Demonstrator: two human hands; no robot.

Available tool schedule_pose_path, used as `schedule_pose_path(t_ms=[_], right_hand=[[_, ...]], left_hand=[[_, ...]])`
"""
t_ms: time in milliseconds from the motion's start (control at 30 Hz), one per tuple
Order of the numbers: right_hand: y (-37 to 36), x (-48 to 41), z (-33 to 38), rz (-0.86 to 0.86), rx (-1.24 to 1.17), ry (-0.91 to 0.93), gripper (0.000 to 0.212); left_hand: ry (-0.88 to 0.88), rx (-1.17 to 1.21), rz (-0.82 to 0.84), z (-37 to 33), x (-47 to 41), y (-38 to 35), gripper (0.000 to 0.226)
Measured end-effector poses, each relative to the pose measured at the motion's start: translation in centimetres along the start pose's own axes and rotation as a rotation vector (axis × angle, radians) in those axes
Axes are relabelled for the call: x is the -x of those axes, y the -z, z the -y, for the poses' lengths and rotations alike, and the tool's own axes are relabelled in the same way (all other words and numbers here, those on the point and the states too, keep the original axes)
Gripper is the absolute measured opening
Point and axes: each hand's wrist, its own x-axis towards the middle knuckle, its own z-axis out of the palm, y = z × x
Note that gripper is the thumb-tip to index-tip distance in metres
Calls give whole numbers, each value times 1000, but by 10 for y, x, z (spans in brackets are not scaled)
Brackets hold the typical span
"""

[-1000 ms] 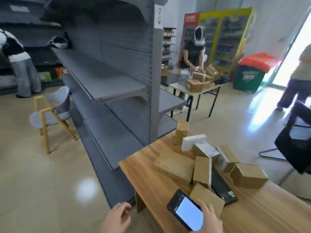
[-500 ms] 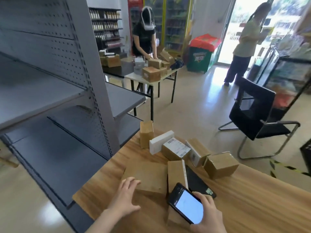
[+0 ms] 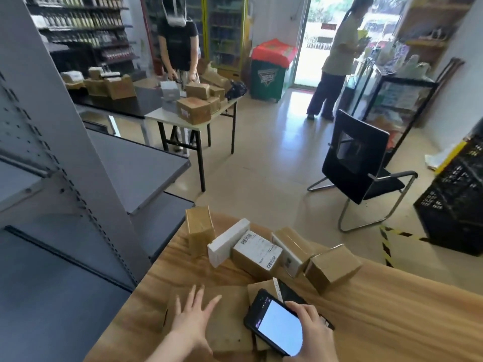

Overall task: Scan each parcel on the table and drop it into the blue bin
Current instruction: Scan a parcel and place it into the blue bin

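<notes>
The wooden table [image 3: 397,325] carries all parcels. A flat brown parcel [image 3: 232,307] lies directly under the left hand [image 3: 193,323], whose fingers are spread wide and straight; contact with the cardboard cannot be confirmed. The right hand [image 3: 315,335], just beside the left, grips a lit handheld scanner [image 3: 275,326], fingers curled over its far edge. Beyond both hands stand a labelled parcel [image 3: 257,253], a white box [image 3: 226,243] and an upright brown parcel [image 3: 200,229]. A black crate [image 3: 457,205] stands well right of the right hand; its contents are not discernible.

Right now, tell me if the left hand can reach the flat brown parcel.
Probably yes: the left hand is spread over the flat brown parcel, nothing between; right hand holds the phone.
</notes>
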Motion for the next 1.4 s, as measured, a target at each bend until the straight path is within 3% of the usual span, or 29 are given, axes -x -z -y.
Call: schedule_pose_path(t_ms=[200, 467, 667, 800, 1000, 1067, 1167, 1267, 1400], right_hand=[[-14, -10, 19, -8, -14, -93, 91], [-14, -11, 47, -1, -86, -199, 94], [-3, -9, 52, -22, -116, -223, 96], [-1, -5, 52, -27, -121, -235, 95], [-7, -8, 58, -19, -126, -230, 97], [-9, -9, 59, -17, -137, -228, 97], [-12, -12, 60, -6, -140, -227, 97], [-15, -12, 61, 2, -137, -222, 98], [-19, -13, 63, 13, -137, -216, 98]], left_hand=[[-94, -99, 20, 21, -18, -7, 127], [-215, 12, 23, 50, -29, 43, 122], [-211, 369, 259, 82, -35, 76, 115], [-193, 677, 367, 107, -27, 75, 95], [-282, 904, 19, 117, -8, 66, 68], [-354, 826, -207, 107, 0, 59, 61], [-395, 521, -496, 93, 9, 44, 48], [-343, 320, -526, 89, 16, 28, 59], [-263, 249, -508, 97, 23, 22, 81]])
